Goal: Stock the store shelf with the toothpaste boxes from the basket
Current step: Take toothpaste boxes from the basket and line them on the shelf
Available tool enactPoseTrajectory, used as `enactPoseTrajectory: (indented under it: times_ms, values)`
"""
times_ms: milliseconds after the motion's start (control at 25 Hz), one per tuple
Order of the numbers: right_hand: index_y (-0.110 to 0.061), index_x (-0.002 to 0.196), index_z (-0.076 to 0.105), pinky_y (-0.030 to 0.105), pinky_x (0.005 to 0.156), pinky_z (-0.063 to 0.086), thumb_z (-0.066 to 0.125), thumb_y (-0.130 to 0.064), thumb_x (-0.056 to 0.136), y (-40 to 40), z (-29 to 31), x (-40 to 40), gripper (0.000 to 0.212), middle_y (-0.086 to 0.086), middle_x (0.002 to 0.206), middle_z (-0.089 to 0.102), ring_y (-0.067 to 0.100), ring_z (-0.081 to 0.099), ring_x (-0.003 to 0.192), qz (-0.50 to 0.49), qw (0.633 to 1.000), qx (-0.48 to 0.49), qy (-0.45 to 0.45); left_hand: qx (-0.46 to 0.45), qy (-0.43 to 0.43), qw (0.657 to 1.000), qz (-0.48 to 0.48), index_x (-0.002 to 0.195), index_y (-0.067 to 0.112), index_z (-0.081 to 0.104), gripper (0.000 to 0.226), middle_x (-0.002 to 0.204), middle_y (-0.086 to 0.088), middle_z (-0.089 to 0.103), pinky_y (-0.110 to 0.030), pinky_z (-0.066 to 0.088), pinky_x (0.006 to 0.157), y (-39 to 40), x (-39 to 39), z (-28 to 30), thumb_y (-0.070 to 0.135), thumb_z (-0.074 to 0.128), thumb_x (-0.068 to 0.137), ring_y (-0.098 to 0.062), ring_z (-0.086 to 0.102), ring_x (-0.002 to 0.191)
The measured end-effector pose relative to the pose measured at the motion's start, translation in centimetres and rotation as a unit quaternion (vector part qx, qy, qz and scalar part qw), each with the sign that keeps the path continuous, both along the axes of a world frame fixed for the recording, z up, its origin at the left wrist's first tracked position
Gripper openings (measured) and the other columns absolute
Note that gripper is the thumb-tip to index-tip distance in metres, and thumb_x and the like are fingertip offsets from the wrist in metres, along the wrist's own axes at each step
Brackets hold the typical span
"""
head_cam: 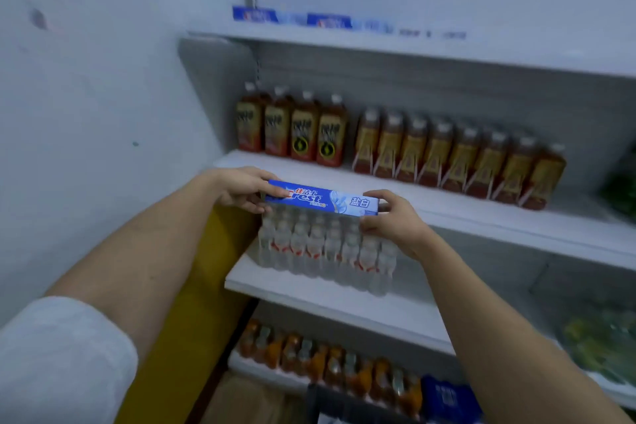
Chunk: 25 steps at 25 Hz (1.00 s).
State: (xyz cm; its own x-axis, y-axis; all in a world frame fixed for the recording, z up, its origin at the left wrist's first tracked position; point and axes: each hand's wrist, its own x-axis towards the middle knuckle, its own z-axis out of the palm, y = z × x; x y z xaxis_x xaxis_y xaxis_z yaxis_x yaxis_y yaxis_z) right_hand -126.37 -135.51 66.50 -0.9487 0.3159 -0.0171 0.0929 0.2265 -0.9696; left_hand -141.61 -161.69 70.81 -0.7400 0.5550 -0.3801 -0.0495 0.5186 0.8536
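I hold a blue toothpaste box level in front of the shelves, lengthwise from left to right. My left hand grips its left end and my right hand grips its right end. The box hovers at the height of the front edge of the tea-bottle shelf. On the top shelf, two more blue toothpaste boxes lie in a row at the left, blurred. At the bottom edge a dark basket rim shows, its contents hidden.
Brown tea bottles fill the shelf behind the box. Clear water bottles stand on the shelf below it, orange drink bottles lower still. A white wall closes the left side. Green packets lie at the right.
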Motion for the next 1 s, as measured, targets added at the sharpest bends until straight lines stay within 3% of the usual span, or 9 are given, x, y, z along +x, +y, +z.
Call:
enactPoseTrajectory:
  times_ms: [200, 280, 400, 480, 680, 840, 1000]
  values:
    - [-0.013, 0.120, 0.054, 0.046, 0.077, 0.060, 0.071, 0.006, 0.080, -4.0, 10.3, -1.9, 0.047, 0.009, 0.102, 0.064, 0.027, 0.068, 0.081, -0.026, 0.989, 0.078, 0.126, 0.138, 0.085, 0.985, 0.065, 0.115, 0.019, 0.065, 0.040, 0.116, -0.013, 0.066, -0.026, 0.058, 0.065, -4.2, -0.5, 9.2, 0.027, 0.078, 0.078, -0.017, 0.066, 0.089]
    - [-0.018, 0.119, 0.054, 0.043, 0.074, 0.062, 0.074, -0.001, 0.081, -4.8, 13.5, -2.4, 0.046, 0.004, 0.103, 0.065, 0.023, 0.070, 0.086, -0.041, 0.978, 0.123, 0.161, 0.184, 0.117, 0.973, 0.080, 0.116, 0.020, 0.065, 0.042, 0.117, -0.013, 0.066, -0.027, 0.059, 0.067, -4.7, -0.8, 12.2, 0.023, 0.079, 0.077, -0.020, 0.068, 0.099]
    - [-0.022, 0.121, 0.053, 0.031, 0.070, 0.061, 0.075, -0.007, 0.081, -5.3, 16.9, -3.3, 0.048, -0.005, 0.103, 0.063, 0.015, 0.069, 0.086, -0.063, 0.965, 0.159, 0.197, 0.228, 0.132, 0.961, 0.086, 0.118, 0.017, 0.062, 0.040, 0.113, -0.015, 0.067, -0.026, 0.061, 0.064, -4.5, -1.2, 15.6, 0.012, 0.076, 0.081, -0.020, 0.067, 0.093]
    - [-0.024, 0.121, 0.054, 0.026, 0.066, 0.058, 0.076, -0.009, 0.081, -5.0, 18.3, -4.1, 0.048, -0.010, 0.100, 0.061, 0.012, 0.067, 0.084, -0.074, 0.957, 0.184, 0.211, 0.234, 0.131, 0.960, 0.080, 0.114, 0.015, 0.060, 0.037, 0.110, -0.014, 0.067, -0.027, 0.061, 0.065, -3.8, -1.8, 17.1, 0.002, 0.073, 0.082, -0.020, 0.068, 0.091]
    - [-0.022, 0.117, 0.054, 0.030, 0.068, 0.059, 0.075, -0.008, 0.081, -2.6, 21.7, -7.3, 0.044, -0.001, 0.098, 0.064, 0.014, 0.065, 0.070, -0.070, 0.951, 0.202, 0.223, 0.235, 0.145, 0.957, 0.086, 0.116, 0.014, 0.059, 0.043, 0.113, -0.014, 0.065, -0.034, 0.062, 0.071, -1.3, -5.3, 20.2, -0.007, 0.071, 0.080, -0.024, 0.067, 0.094]
    - [-0.018, 0.116, 0.055, 0.028, 0.064, 0.057, 0.076, -0.010, 0.081, -1.2, 24.4, -10.4, 0.042, -0.001, 0.095, 0.061, 0.014, 0.062, 0.065, -0.061, 0.940, 0.235, 0.241, 0.222, 0.188, 0.952, 0.097, 0.124, 0.014, 0.059, 0.051, 0.112, -0.012, 0.065, -0.037, 0.062, 0.074, -0.3, -8.8, 22.1, 0.002, 0.077, 0.078, -0.023, 0.067, 0.087]
    - [-0.019, 0.116, 0.054, 0.030, 0.063, 0.055, 0.075, -0.013, 0.081, -0.8, 25.6, -13.9, 0.041, 0.001, 0.098, 0.060, 0.022, 0.065, 0.077, -0.056, 0.930, 0.274, 0.240, 0.193, 0.247, 0.942, 0.122, 0.118, 0.022, 0.062, 0.045, 0.114, -0.007, 0.064, -0.041, 0.058, 0.086, -0.4, -12.3, 22.4, 0.017, 0.080, 0.077, -0.021, 0.067, 0.090]
